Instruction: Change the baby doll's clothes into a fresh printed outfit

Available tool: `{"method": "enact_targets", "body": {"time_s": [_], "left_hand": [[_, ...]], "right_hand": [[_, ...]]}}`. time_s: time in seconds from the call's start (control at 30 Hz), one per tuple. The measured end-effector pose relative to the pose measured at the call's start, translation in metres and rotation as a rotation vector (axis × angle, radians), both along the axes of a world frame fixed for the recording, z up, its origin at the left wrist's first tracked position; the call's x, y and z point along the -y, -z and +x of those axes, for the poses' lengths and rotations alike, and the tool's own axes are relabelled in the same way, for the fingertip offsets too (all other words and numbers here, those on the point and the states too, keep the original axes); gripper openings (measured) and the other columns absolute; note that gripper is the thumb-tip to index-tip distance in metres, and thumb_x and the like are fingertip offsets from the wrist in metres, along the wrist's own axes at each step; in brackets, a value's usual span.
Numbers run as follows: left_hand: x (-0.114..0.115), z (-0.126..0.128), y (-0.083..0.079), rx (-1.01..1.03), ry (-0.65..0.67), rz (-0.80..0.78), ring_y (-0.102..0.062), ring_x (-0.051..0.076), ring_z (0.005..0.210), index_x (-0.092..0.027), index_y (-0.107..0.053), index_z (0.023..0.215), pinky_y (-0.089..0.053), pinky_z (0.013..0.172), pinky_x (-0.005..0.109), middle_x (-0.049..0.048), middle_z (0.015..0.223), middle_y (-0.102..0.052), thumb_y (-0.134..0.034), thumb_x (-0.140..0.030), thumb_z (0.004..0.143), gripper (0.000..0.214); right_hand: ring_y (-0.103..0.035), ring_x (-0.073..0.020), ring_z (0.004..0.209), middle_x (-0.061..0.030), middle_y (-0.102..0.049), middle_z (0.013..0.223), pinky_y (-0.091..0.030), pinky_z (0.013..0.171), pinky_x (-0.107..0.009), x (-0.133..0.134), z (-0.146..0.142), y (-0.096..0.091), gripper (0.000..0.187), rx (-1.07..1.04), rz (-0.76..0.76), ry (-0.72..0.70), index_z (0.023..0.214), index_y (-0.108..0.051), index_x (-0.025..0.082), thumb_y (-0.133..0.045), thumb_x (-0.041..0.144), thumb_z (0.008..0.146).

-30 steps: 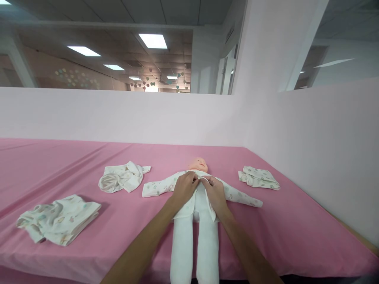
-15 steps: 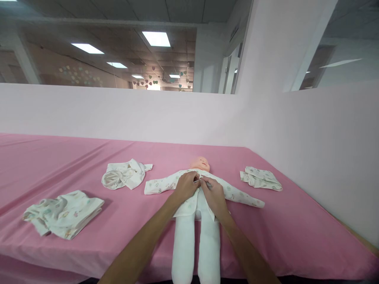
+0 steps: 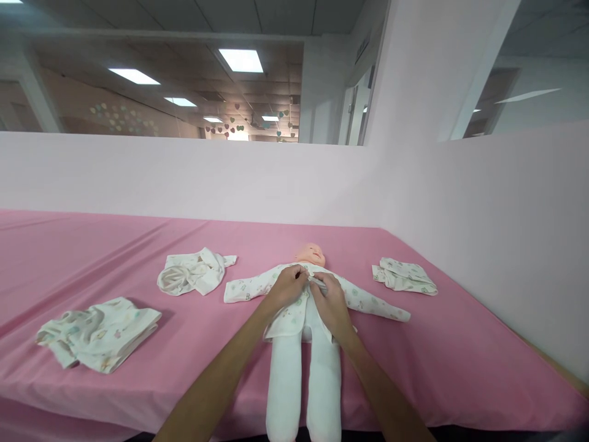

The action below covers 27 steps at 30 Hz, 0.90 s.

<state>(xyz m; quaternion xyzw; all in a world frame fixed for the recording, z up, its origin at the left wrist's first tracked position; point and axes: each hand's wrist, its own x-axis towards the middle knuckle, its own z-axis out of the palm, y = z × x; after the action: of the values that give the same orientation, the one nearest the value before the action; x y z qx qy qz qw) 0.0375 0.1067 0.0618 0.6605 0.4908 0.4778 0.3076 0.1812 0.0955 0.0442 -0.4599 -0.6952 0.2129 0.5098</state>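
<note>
A baby doll (image 3: 310, 253) lies on its back on the pink table (image 3: 221, 344), head away from me, white legs toward me. It wears a white printed baby top (image 3: 359, 299) with sleeves spread to both sides. My left hand (image 3: 286, 286) pinches the left edge of the top at the doll's chest. My right hand (image 3: 327, 304) pinches the right edge beside it. Both hands meet near the collar, fingers closed on the fabric.
A crumpled white garment (image 3: 193, 278) lies left of the doll. A folded printed garment (image 3: 99, 331) sits near the front left. Another folded printed piece (image 3: 404, 276) lies to the right. Pink partition walls (image 3: 483, 245) close the back and right.
My hands have stayed at the doll's chest, shifting slightly as they work the top's front edges together. The view has tilted a little.
</note>
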Motion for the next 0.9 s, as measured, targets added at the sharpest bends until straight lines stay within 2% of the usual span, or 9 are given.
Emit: {"method": "enact_targets", "body": {"time_s": [0.13, 0.23, 0.37, 0.5, 0.57, 0.67, 0.9], "left_hand": [[0.003, 0.0, -0.005, -0.03, -0.011, 0.004, -0.051, 0.013, 0.066, -0.018, -0.054, 0.069, -0.039, 0.06, 0.025, -0.0018, 0.07, -0.057, -0.047, -0.033, 0.087, 0.024], [0.016, 0.003, -0.008, -0.098, -0.087, 0.022, -0.056, 0.015, 0.074, -0.018, -0.058, 0.083, -0.043, 0.067, 0.027, 0.0005, 0.08, -0.062, -0.046, -0.034, 0.089, 0.02], [0.053, 0.007, 0.0, -0.368, -0.201, 0.149, -0.055, 0.023, 0.099, -0.021, -0.058, 0.1, -0.044, 0.086, 0.036, 0.0049, 0.103, -0.062, -0.056, -0.034, 0.086, 0.019], [0.079, 0.005, 0.013, -0.637, -0.241, 0.204, -0.053, 0.026, 0.1, -0.02, -0.059, 0.101, -0.042, 0.085, 0.038, 0.0077, 0.106, -0.059, -0.052, -0.03, 0.09, 0.016], [0.08, 0.003, 0.016, -0.723, -0.245, 0.212, -0.055, 0.025, 0.096, -0.02, -0.059, 0.099, -0.042, 0.08, 0.037, 0.0081, 0.103, -0.06, -0.045, -0.024, 0.093, 0.016], [0.072, -0.001, 0.017, -0.794, -0.247, 0.218, -0.056, 0.024, 0.089, -0.02, -0.059, 0.095, -0.041, 0.074, 0.035, 0.0074, 0.097, -0.062, -0.038, -0.016, 0.094, 0.021], [0.061, -0.002, 0.009, -0.611, -0.242, 0.258, -0.058, 0.021, 0.083, -0.02, -0.059, 0.089, -0.04, 0.072, 0.032, 0.0051, 0.089, -0.064, -0.037, -0.02, 0.097, 0.023]], "right_hand": [[-0.057, -0.0255, 0.11, -0.0092, -0.066, 0.112, -0.041, 0.099, -0.043, -0.001, 0.001, 0.002, 0.024, 0.063, 0.067, 0.006, 0.103, -0.064, 0.02, -0.049, 0.031, 0.087], [-0.054, -0.0273, 0.112, -0.0096, -0.064, 0.114, -0.039, 0.1, -0.045, 0.008, 0.003, 0.003, 0.027, 0.144, 0.082, 0.035, 0.107, -0.063, 0.021, -0.05, 0.028, 0.085], [-0.053, -0.0284, 0.108, -0.009, -0.06, 0.111, -0.042, 0.094, -0.045, 0.031, 0.012, 0.005, 0.027, 0.163, 0.097, 0.126, 0.109, -0.06, 0.024, -0.052, 0.027, 0.083], [-0.054, -0.0275, 0.094, -0.0073, -0.061, 0.095, -0.044, 0.084, -0.044, 0.047, 0.019, 0.005, 0.009, 0.212, 0.035, 0.125, 0.084, -0.059, 0.024, -0.05, 0.022, 0.08], [-0.054, -0.0263, 0.089, -0.0063, -0.06, 0.088, -0.044, 0.08, -0.043, 0.048, 0.019, 0.004, 0.008, 0.206, -0.01, 0.087, 0.075, -0.054, 0.024, -0.048, 0.022, 0.081], [-0.055, -0.0252, 0.088, -0.0054, -0.062, 0.087, -0.045, 0.08, -0.041, 0.048, 0.018, 0.002, 0.01, 0.117, -0.03, 0.058, 0.075, -0.053, 0.024, -0.046, 0.022, 0.082], [-0.059, -0.0247, 0.109, -0.0067, -0.067, 0.117, -0.045, 0.096, -0.039, 0.051, 0.013, -0.002, 0.027, -0.154, -0.08, 0.061, 0.107, -0.066, 0.023, -0.049, 0.032, 0.088]]}}
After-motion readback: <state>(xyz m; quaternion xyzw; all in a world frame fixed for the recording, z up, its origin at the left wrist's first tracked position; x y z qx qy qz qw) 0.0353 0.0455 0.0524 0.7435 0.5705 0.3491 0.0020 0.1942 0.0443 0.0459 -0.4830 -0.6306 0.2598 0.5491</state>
